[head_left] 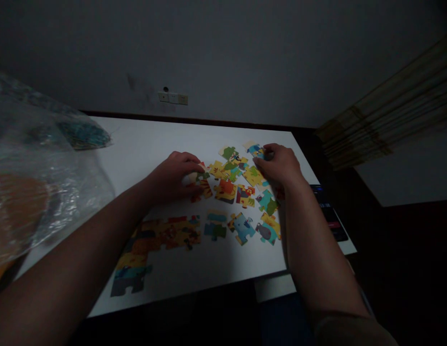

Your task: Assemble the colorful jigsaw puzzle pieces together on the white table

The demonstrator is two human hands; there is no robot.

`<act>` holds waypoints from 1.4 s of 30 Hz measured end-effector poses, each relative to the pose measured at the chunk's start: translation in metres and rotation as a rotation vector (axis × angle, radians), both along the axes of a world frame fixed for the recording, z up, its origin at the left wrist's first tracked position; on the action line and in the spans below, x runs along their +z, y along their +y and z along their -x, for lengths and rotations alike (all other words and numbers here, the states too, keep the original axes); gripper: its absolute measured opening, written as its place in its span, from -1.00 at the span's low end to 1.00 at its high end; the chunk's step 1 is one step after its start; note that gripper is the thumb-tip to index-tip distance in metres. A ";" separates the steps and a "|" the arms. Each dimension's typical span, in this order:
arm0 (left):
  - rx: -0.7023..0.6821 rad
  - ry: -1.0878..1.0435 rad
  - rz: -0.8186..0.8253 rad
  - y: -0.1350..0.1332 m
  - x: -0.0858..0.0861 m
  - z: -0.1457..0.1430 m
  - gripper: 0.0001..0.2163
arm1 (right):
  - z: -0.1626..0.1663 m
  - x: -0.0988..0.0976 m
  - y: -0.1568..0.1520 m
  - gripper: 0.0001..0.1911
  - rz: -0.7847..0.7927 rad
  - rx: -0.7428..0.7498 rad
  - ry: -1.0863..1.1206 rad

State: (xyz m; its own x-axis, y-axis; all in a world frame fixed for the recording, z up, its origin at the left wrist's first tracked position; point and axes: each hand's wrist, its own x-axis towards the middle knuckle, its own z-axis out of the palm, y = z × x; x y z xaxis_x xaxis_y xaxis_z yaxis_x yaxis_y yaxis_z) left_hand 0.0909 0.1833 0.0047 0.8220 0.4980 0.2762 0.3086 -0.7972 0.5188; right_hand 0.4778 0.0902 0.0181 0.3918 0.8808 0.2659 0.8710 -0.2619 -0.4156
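Note:
Colourful jigsaw pieces [232, 190] lie scattered on a white table [154, 144]. My left hand [176, 175] rests over pieces at the left of the pile, its fingers curled down onto a red and green piece [202, 176]. My right hand [279, 163] lies at the right of the pile, fingertips pinched on a blue and yellow piece [255, 150]. A joined section of puzzle [162, 238] sits near the front edge, partly under my left forearm. Loose blue pieces [241, 228] lie in front of the pile.
A crinkled clear plastic bag [36, 178] with dark contents covers the table's left side. A dark device with a red button [329, 216] lies by my right forearm at the table's right edge. Wall sockets [173, 97] sit behind. A slatted blind [392, 110] hangs at right.

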 end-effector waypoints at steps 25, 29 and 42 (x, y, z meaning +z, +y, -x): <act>-0.025 -0.016 -0.015 0.000 0.001 0.001 -0.62 | 0.012 0.006 0.002 -0.68 0.007 0.118 0.022; -0.017 -0.021 -0.021 0.000 0.000 0.000 -0.63 | 0.033 0.009 0.003 -0.69 -0.025 0.342 -0.107; 0.001 -0.022 -0.011 0.000 -0.005 0.000 -0.62 | 0.056 0.009 0.010 -0.46 0.127 0.501 -0.106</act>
